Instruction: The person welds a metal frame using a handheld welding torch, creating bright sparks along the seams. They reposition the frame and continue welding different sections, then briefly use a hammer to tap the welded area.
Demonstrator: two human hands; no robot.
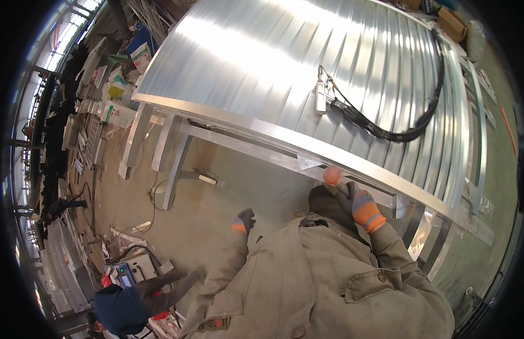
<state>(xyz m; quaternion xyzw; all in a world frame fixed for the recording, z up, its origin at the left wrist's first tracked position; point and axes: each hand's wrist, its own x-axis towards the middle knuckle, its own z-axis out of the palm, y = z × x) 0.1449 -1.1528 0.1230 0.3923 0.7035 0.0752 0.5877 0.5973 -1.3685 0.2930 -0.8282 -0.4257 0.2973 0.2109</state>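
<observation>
My right hand point(361, 204), in a grey glove with an orange cuff, is raised in front of my chest, close to the near edge of the metal panel. Its fingers are bent together around a round orange-pink thing point(332, 175), whose kind I cannot make out. Low at my left side hangs my left hand point(244, 220), gloved alike, its fingers curled with nothing visible in them. Ahead lies a large, curved, ribbed metal panel point(234, 73) on a frame. On top rests a silver tool head point(321, 97) joined to a thick black hose point(409, 134).
Metal legs point(177, 175) carry the panel's left end. A small block point(207, 179) and thin cables lie on the floor. At lower left another person point(121, 308) bends beside a box-shaped machine point(139, 270). Stacked metal lengths and bags point(118, 113) line the left; a cardboard box point(452, 24) stands far right.
</observation>
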